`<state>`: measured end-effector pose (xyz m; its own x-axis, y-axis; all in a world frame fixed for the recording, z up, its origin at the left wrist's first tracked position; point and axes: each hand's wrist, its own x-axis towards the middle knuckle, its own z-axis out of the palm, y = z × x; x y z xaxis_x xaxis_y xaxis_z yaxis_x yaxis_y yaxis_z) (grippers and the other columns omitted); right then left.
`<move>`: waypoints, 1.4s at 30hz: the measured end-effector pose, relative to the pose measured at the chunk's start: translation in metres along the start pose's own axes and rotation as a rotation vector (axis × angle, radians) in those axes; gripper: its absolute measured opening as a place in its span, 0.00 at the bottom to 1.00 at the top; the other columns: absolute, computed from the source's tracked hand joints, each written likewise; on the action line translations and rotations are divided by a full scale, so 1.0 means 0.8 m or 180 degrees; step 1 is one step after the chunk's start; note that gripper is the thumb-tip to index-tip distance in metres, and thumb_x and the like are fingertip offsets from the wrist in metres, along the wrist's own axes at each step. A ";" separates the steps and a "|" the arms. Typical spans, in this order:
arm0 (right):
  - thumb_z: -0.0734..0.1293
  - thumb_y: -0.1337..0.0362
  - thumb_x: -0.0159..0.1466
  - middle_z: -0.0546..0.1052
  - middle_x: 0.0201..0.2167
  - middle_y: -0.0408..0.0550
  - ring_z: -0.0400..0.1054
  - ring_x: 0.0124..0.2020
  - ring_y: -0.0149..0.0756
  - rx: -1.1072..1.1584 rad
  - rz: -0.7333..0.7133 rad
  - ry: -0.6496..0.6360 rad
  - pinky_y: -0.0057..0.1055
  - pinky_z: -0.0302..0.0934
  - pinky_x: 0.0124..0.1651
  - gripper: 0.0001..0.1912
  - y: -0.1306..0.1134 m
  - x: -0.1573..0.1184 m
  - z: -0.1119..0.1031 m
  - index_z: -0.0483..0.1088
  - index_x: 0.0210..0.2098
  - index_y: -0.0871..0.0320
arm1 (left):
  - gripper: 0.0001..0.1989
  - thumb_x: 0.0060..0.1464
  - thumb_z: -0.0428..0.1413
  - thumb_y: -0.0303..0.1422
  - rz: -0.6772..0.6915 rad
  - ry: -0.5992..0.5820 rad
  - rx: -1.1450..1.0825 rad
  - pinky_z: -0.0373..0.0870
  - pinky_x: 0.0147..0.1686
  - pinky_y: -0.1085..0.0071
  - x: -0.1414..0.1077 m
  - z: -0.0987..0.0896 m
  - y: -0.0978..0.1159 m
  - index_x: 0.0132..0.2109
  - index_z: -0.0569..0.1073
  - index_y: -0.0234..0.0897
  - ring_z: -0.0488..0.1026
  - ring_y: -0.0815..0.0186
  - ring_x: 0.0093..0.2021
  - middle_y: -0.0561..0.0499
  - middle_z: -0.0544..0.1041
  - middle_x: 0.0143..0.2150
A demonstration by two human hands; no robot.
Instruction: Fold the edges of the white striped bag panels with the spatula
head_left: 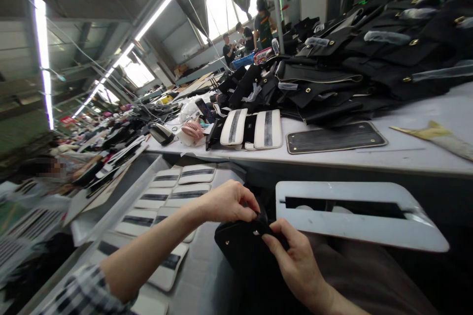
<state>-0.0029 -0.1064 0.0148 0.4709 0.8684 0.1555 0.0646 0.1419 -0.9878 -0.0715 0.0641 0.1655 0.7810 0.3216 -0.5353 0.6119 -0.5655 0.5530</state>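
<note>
Left hand [231, 202] pinched the edge of a soft black fabric piece with small gold studs [240, 251], right hand [297, 261] pinching beside it, apparently to steady the edge between them. Piece hung over the lap, below the white-topped table [332, 158].

Tube and window glare above — dim corners, stretched edges, distance perhaps soft.

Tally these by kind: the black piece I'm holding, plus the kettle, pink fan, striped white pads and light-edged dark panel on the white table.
Held black piece: 1
Kettle: 1
Pink fan: 1
Striped white pads: 2
Light-edged dark panel: 1
Total: 6
</note>
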 end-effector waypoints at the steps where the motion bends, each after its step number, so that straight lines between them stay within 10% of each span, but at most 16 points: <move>1: 0.62 0.58 0.68 0.68 0.25 0.41 0.62 0.27 0.31 -0.0012 -0.0016 -0.0004 0.26 0.54 0.29 0.11 0.000 0.000 0.000 0.66 0.32 0.57 | 0.10 0.45 0.58 0.29 -0.0013 0.0022 0.0047 0.57 0.18 0.82 0.000 0.002 0.002 0.37 0.81 0.35 0.65 0.74 0.19 0.58 0.69 0.19; 22: 0.62 0.58 0.68 0.69 0.27 0.43 0.62 0.27 0.32 0.0031 0.0029 -0.0123 0.26 0.54 0.25 0.10 0.000 0.001 -0.003 0.66 0.34 0.57 | 0.13 0.46 0.65 0.34 -0.0113 -0.0757 -0.0788 0.70 0.25 0.80 0.023 -0.019 -0.016 0.40 0.82 0.35 0.71 0.73 0.24 0.52 0.76 0.28; 34: 0.62 0.59 0.69 0.69 0.27 0.41 0.61 0.26 0.30 0.0113 -0.0090 -0.0095 0.26 0.55 0.27 0.09 -0.001 0.001 0.000 0.66 0.34 0.57 | 0.08 0.44 0.58 0.27 0.0340 -0.0459 0.1114 0.65 0.22 0.80 0.015 -0.015 0.035 0.34 0.80 0.36 0.73 0.70 0.24 0.55 0.75 0.23; 42: 0.62 0.58 0.68 0.69 0.27 0.43 0.62 0.27 0.31 -0.0013 -0.0077 -0.0077 0.26 0.54 0.25 0.10 0.000 0.002 -0.002 0.66 0.33 0.57 | 0.10 0.50 0.62 0.33 0.0113 -0.0879 -0.0009 0.69 0.25 0.80 0.025 -0.026 0.011 0.40 0.82 0.36 0.73 0.73 0.24 0.52 0.77 0.32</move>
<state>-0.0010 -0.1060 0.0152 0.4477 0.8760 0.1796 0.0793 0.1612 -0.9837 -0.0478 0.0819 0.1728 0.7385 0.0823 -0.6692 0.5855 -0.5704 0.5760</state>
